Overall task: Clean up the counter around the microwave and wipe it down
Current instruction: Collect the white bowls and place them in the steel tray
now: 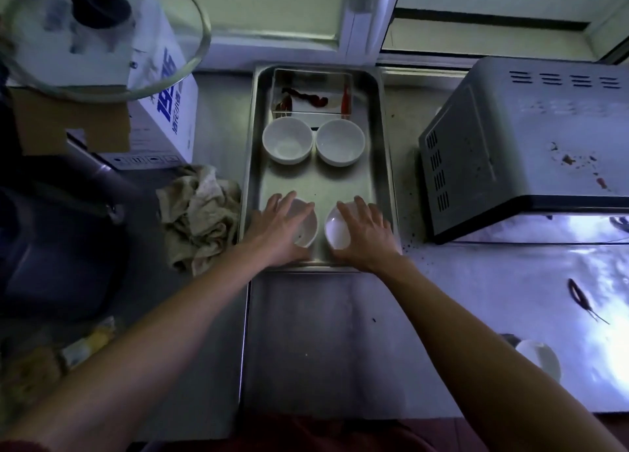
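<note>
A long steel tray (386,165) lies on the steel counter left of the grey microwave (517,145). Two white bowls (287,140) (340,142) sit side by side in its middle, behind them a stained rectangular dish (311,97). At the tray's near end my left hand (280,228) rests over a white bowl (308,227), and my right hand (366,233) rests over another white bowl (335,232). Fingers of both hands are spread across the bowls. A crumpled beige rag (200,216) lies just left of the tray.
A white and blue cardboard box (163,111) stands at the back left under a glass lid (102,36). A dark pot (58,233) fills the left side. On the right counter lie a thin dark tool (582,300) and a white bowl (541,358). Dark crumbs dot the counter by the microwave.
</note>
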Motion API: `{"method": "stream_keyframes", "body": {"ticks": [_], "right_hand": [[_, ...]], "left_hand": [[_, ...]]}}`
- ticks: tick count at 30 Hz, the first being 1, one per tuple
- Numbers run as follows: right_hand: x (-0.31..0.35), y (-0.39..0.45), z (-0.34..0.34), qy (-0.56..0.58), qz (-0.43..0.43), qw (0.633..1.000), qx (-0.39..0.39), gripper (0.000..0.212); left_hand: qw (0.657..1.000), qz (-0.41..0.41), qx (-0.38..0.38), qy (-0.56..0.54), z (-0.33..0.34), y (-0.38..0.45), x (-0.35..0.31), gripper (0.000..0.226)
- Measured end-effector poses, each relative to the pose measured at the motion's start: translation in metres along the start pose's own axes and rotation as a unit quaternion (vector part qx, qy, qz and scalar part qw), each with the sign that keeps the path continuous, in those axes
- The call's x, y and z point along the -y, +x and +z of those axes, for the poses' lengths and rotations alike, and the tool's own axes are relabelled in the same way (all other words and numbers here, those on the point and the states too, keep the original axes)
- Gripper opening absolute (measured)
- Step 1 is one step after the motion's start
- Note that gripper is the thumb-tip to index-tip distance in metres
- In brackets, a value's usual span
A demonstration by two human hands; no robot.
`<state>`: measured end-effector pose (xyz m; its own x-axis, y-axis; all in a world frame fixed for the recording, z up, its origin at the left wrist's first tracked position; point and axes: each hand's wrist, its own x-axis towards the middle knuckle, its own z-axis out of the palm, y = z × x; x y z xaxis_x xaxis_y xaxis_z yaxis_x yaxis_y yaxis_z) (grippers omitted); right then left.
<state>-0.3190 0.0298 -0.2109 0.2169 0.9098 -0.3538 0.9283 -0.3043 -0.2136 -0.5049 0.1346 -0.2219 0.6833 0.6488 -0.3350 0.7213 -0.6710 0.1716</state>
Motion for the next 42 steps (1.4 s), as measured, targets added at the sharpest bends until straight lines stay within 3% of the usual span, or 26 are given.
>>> {"method": "stream_keyframes", "body": {"ticks": [10, 18, 24, 35, 42], "right_hand": [[0.000, 0.044, 0.025, -0.033, -0.020, 0.998, 0.042, 0.098], [-0.003, 0.082, 0.024, -0.066, -0.032, 0.997, 0.024, 0.080], [-0.010, 0.104, 0.024, -0.053, -0.041, 0.998, 0.005, 0.080], [-0.008, 0.102, 0.013, -0.048, -0.034, 0.998, -0.002, 0.082], [-0.017, 0.057, -0.002, -0.033, -0.003, 0.999, -0.037, 0.067]], "left_hand": [[0.999, 0.017, -0.043, -0.003, 0.026, 0.030, 0.018, 0.088], [0.997, 0.031, -0.060, 0.031, 0.024, 0.068, 0.033, 0.080], [0.997, 0.029, -0.071, 0.023, 0.024, 0.084, 0.038, 0.076], [0.997, 0.020, -0.076, 0.001, 0.011, 0.081, 0.033, 0.082], [0.995, 0.056, -0.085, -0.022, -0.007, 0.067, 0.010, 0.066]]}}
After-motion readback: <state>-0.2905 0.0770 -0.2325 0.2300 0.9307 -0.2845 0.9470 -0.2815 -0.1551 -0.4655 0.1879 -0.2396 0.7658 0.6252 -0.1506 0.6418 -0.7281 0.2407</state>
